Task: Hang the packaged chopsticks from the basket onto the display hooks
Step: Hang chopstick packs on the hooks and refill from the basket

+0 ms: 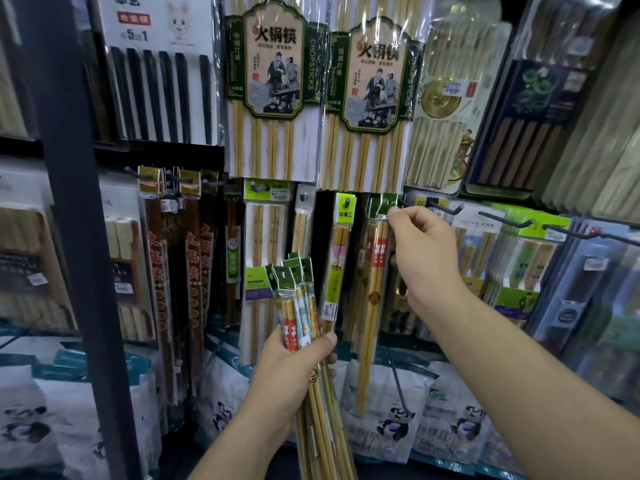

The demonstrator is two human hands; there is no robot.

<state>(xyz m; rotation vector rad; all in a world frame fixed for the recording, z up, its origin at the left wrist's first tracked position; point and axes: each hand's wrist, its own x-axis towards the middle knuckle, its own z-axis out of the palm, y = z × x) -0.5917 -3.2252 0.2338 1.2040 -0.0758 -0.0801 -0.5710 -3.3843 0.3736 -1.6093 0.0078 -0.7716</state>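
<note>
The right hand (420,258) is pinching the top of a chopstick pack (375,271) beside a hook (443,206). The left hand (294,368) is gripping a bunch of packs (298,299) lower down, under the big hanging packs (273,88).

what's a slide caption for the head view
Right hand pinches the top of a chopstick pack by a display hook; left hand grips a bundle of packs

Display rack (79,209), dark metal upright at left. Upper row — wide packs of pale bamboo chopsticks (273,98) beside a pack of black chopsticks (162,95). Lower row — dark wire hooks (446,206) bearing slim packs: red-brown pairs (159,271) at left, green-headed pale pairs (263,244) at centre. Along the bottom: panda-printed bags (398,420), side by side.
</note>
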